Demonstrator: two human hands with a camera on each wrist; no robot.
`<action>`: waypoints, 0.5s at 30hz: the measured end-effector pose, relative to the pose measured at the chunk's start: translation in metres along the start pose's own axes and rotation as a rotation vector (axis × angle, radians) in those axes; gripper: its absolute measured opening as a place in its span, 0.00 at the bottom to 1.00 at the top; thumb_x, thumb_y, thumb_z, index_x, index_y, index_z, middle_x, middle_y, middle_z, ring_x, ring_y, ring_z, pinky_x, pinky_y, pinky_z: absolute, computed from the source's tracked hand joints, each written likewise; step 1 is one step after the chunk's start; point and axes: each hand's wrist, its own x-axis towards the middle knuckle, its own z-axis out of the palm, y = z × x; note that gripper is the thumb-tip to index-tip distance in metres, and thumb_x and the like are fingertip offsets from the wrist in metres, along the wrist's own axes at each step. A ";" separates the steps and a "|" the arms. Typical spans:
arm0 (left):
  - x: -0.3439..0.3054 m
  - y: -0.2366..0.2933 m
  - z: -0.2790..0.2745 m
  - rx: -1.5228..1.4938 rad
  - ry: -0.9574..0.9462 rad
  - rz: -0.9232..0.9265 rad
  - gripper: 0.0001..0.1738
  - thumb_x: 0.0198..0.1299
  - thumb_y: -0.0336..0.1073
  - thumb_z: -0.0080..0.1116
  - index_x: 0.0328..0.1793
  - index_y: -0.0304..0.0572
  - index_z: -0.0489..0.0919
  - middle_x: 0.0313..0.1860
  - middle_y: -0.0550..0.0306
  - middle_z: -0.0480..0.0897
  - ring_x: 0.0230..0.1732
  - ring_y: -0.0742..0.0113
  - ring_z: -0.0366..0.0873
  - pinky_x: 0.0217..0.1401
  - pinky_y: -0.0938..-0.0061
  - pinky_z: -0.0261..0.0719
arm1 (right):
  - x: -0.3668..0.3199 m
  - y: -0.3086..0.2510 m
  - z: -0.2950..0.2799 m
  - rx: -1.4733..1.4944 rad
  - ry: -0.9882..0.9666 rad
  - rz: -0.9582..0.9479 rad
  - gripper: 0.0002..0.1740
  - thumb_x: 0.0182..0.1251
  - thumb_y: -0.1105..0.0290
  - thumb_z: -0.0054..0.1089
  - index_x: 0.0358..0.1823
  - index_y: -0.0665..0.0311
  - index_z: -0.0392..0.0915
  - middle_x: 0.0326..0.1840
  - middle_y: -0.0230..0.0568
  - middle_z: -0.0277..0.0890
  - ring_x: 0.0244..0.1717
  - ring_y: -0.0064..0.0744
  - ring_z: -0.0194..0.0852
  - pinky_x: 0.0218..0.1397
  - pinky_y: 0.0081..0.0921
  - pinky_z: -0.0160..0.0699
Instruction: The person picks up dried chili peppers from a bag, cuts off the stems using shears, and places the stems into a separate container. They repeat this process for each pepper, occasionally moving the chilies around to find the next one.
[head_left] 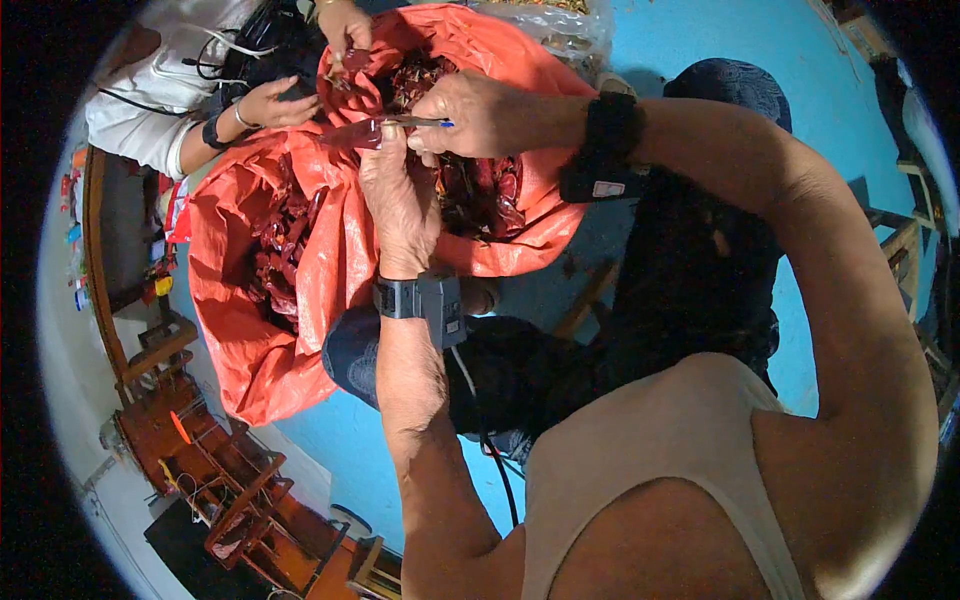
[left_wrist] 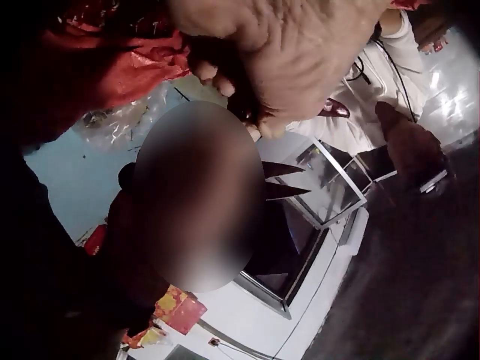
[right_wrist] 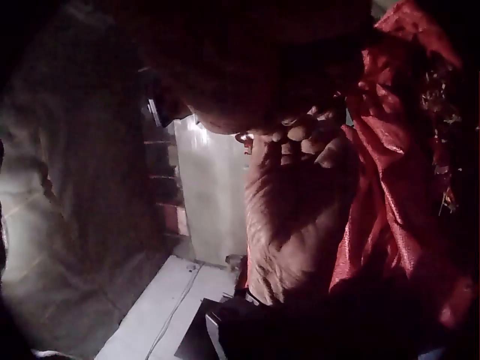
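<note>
My left hand (head_left: 400,200) pinches a dried red chili (head_left: 366,133) above the sacks. Close against it, my right hand (head_left: 470,110) grips a pair of scissors (head_left: 410,121), held at the chili's end by the left fingertips. Two pointed scissor blades (left_wrist: 286,190) show spread apart in the left wrist view, below the left hand (left_wrist: 292,60). In the right wrist view the left hand (right_wrist: 296,210) shows its palm side, fingers curled; the right hand there is mostly in shadow. Below both hands stands an orange-red sack (head_left: 520,255) of dried chilies (head_left: 495,190).
A second orange-red sack (head_left: 345,290) with dark red chilies (head_left: 280,255) stands at the left. Across from me another person's hands (head_left: 270,104) work over the sacks, one holding a chili (head_left: 354,60). A clear plastic bag (head_left: 575,30) lies behind; wooden stools (head_left: 240,500) stand lower left.
</note>
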 end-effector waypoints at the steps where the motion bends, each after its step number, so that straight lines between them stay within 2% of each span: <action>1: -0.003 0.002 0.001 -0.027 0.014 -0.045 0.09 0.60 0.40 0.50 0.39 0.43 0.71 0.32 0.64 0.75 0.31 0.75 0.71 0.36 0.80 0.72 | -0.001 0.001 0.000 0.107 -0.060 -0.034 0.13 0.59 0.65 0.50 0.29 0.68 0.76 0.21 0.40 0.77 0.22 0.32 0.74 0.29 0.26 0.70; 2: -0.006 0.003 0.001 -0.053 0.027 -0.091 0.08 0.60 0.37 0.50 0.39 0.42 0.71 0.32 0.63 0.74 0.31 0.77 0.70 0.35 0.81 0.72 | -0.002 0.002 -0.001 0.108 -0.058 -0.034 0.13 0.59 0.65 0.50 0.29 0.68 0.76 0.21 0.40 0.77 0.22 0.32 0.74 0.29 0.26 0.70; 3: -0.007 0.006 -0.002 -0.097 -0.069 -0.137 0.07 0.60 0.36 0.49 0.38 0.41 0.71 0.29 0.65 0.73 0.24 0.80 0.66 0.25 0.85 0.69 | -0.004 0.002 -0.002 0.112 -0.055 -0.115 0.13 0.59 0.65 0.50 0.29 0.68 0.76 0.21 0.41 0.76 0.22 0.32 0.73 0.28 0.27 0.69; 4: -0.009 0.008 -0.004 -0.096 -0.070 -0.140 0.07 0.60 0.36 0.49 0.38 0.41 0.71 0.29 0.65 0.73 0.24 0.80 0.66 0.25 0.85 0.69 | -0.007 0.002 -0.003 0.114 -0.052 -0.195 0.13 0.59 0.64 0.50 0.29 0.68 0.76 0.21 0.41 0.75 0.22 0.32 0.73 0.28 0.27 0.69; 6: -0.016 0.013 -0.003 -0.131 -0.088 -0.319 0.06 0.61 0.35 0.48 0.37 0.41 0.70 0.27 0.65 0.72 0.20 0.81 0.64 0.19 0.88 0.67 | -0.015 -0.003 -0.008 0.080 -0.115 -0.200 0.13 0.59 0.64 0.50 0.29 0.69 0.74 0.21 0.43 0.74 0.23 0.32 0.73 0.28 0.27 0.68; 8: -0.021 0.015 -0.002 -0.139 -0.128 -0.349 0.06 0.61 0.35 0.48 0.37 0.40 0.70 0.25 0.63 0.71 0.18 0.80 0.63 0.18 0.88 0.67 | -0.020 -0.008 -0.013 0.048 -0.180 -0.207 0.14 0.59 0.63 0.50 0.28 0.70 0.73 0.22 0.44 0.74 0.23 0.32 0.72 0.29 0.27 0.68; 10: -0.024 0.013 -0.005 -0.287 -0.193 -0.487 0.07 0.61 0.35 0.48 0.38 0.40 0.70 0.24 0.62 0.70 0.18 0.79 0.63 0.17 0.88 0.66 | -0.024 -0.010 -0.015 0.061 -0.215 -0.299 0.14 0.60 0.64 0.50 0.27 0.70 0.71 0.21 0.45 0.71 0.24 0.30 0.72 0.29 0.27 0.67; 11: -0.023 0.011 -0.005 -0.321 -0.230 -0.492 0.08 0.61 0.36 0.47 0.37 0.39 0.69 0.24 0.62 0.69 0.18 0.78 0.63 0.17 0.87 0.66 | -0.027 -0.012 -0.016 0.063 -0.216 -0.297 0.14 0.60 0.64 0.50 0.27 0.70 0.71 0.21 0.45 0.71 0.24 0.30 0.72 0.29 0.27 0.67; 13: -0.023 0.010 0.001 -0.395 -0.219 -0.494 0.08 0.62 0.37 0.47 0.37 0.39 0.69 0.24 0.62 0.70 0.18 0.78 0.64 0.17 0.87 0.66 | -0.029 -0.017 -0.016 0.322 -0.193 -0.240 0.17 0.60 0.61 0.49 0.26 0.70 0.70 0.18 0.43 0.68 0.22 0.27 0.68 0.28 0.27 0.65; 14: -0.023 0.011 0.005 -0.467 -0.206 -0.496 0.09 0.62 0.37 0.46 0.37 0.39 0.69 0.24 0.62 0.70 0.18 0.78 0.64 0.17 0.87 0.66 | -0.029 -0.015 -0.013 0.323 -0.196 -0.240 0.17 0.60 0.61 0.49 0.26 0.70 0.70 0.18 0.43 0.68 0.22 0.27 0.68 0.28 0.27 0.65; 15: -0.022 0.014 0.009 -0.308 -0.141 -0.421 0.11 0.62 0.39 0.46 0.37 0.39 0.69 0.24 0.62 0.70 0.18 0.78 0.64 0.16 0.86 0.66 | -0.027 -0.015 -0.009 0.421 -0.136 -0.226 0.18 0.60 0.60 0.49 0.25 0.71 0.70 0.17 0.42 0.66 0.21 0.26 0.65 0.27 0.27 0.63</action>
